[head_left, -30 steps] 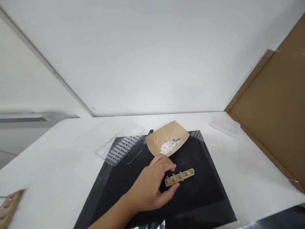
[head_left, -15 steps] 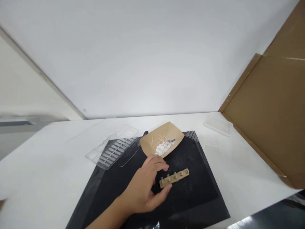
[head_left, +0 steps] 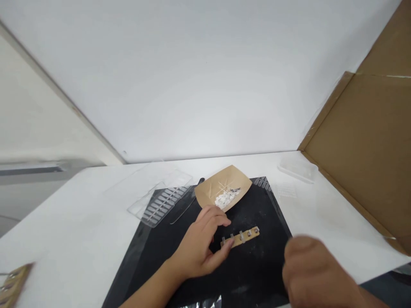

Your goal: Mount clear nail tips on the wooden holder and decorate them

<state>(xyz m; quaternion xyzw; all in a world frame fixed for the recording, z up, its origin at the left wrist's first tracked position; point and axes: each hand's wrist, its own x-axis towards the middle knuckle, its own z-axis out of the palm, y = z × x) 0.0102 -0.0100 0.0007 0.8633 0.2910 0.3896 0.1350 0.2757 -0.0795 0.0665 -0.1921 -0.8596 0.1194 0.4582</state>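
Observation:
My left hand [head_left: 205, 246] rests on the black mat [head_left: 257, 273], its fingers curved and apart. Its thumb touches the left part of a small wooden strip [head_left: 245, 236] that carries several clear upright pieces and small metal studs. Toward the lower right, my right hand [head_left: 311, 269] is closed and blurred by motion; anything inside it is hidden. Behind my left hand sits a brown paper tray [head_left: 205, 191] holding small white pieces [head_left: 226, 197] and thin sticks.
Left of the tray lie a clear sheet of nail-shaped pieces [head_left: 163, 205] and a thin dark tool [head_left: 184, 210]. A clear plastic lid [head_left: 298, 170] stands back right, near a cardboard panel [head_left: 359, 154]. Another wooden strip [head_left: 14, 284] is at the lower left.
My right hand has come into view at the lower right. My left thumb now overlaps the wooden strip more. The view has shifted slightly, showing more of the strip at lower left.

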